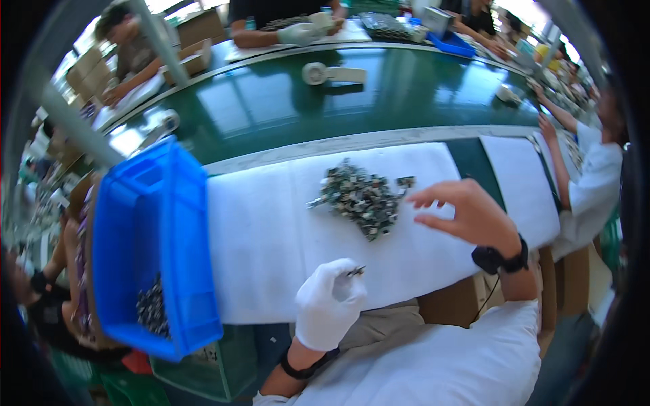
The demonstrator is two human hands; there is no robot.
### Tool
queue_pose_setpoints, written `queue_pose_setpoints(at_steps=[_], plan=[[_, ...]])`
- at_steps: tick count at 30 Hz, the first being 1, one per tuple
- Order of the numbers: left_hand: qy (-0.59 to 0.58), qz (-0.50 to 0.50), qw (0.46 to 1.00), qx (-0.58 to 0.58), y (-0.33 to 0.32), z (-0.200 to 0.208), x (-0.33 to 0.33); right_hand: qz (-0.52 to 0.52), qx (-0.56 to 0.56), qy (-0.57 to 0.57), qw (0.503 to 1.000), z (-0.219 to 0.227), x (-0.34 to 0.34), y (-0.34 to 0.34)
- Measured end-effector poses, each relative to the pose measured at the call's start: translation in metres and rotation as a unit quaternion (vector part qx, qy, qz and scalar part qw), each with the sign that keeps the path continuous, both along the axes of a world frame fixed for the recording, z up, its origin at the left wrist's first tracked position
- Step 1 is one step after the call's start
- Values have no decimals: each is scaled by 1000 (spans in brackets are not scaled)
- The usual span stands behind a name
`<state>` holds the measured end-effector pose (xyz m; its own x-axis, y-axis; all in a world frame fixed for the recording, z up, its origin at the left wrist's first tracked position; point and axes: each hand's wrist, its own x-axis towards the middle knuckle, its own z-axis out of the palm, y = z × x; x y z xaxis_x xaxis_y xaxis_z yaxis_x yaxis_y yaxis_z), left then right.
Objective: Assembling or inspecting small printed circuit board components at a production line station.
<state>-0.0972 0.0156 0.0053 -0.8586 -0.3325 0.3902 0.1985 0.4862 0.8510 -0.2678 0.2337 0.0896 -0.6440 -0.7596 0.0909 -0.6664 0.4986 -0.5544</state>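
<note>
A heap of small green-and-silver electronic parts [359, 196] lies on the white foam mat [264, 237] before me. At the heap's right edge hovers my right hand [460, 213], bare, with fingers and thumb spread and nothing visible between them. One small part [405, 182] sits just beyond its fingertips, at the side of the heap. Nearer to me, over the mat's front edge, my left hand [328, 304] wears a white glove. Its thumb and fingertips pinch a small dark electronic part [357, 271], too small to make out in detail.
At my left stands a blue plastic bin [193, 250] with similar small parts [153, 308] inside. Beyond the mat runs a green conveyor belt [264, 95] carrying white devices [332, 74]. Other people work across the belt and at my right. A cardboard box [450, 304] is below the mat.
</note>
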Motion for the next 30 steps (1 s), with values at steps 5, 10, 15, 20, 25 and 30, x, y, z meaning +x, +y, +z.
queue_pose_setpoints(at_steps=[5,10,15,20,25,30], plan=[[56,-10,990,-131,-5,-20,7,-127,0,66,990,-28,64,30],[78,-57,984,-151,3,-14,6,-303,-85,265,911,-94,100,27],[92,-51,977,-187,2,-11,5,-365,-218,263,866,-127,107,27],[104,-50,972,-203,4,-13,2,-341,-203,300,868,-126,102,31],[110,-58,970,-210,2,-14,2,-337,-207,306,866,-131,103,30],[97,-60,969,-218,-1,-14,5,-338,-209,298,868,-133,106,27]])
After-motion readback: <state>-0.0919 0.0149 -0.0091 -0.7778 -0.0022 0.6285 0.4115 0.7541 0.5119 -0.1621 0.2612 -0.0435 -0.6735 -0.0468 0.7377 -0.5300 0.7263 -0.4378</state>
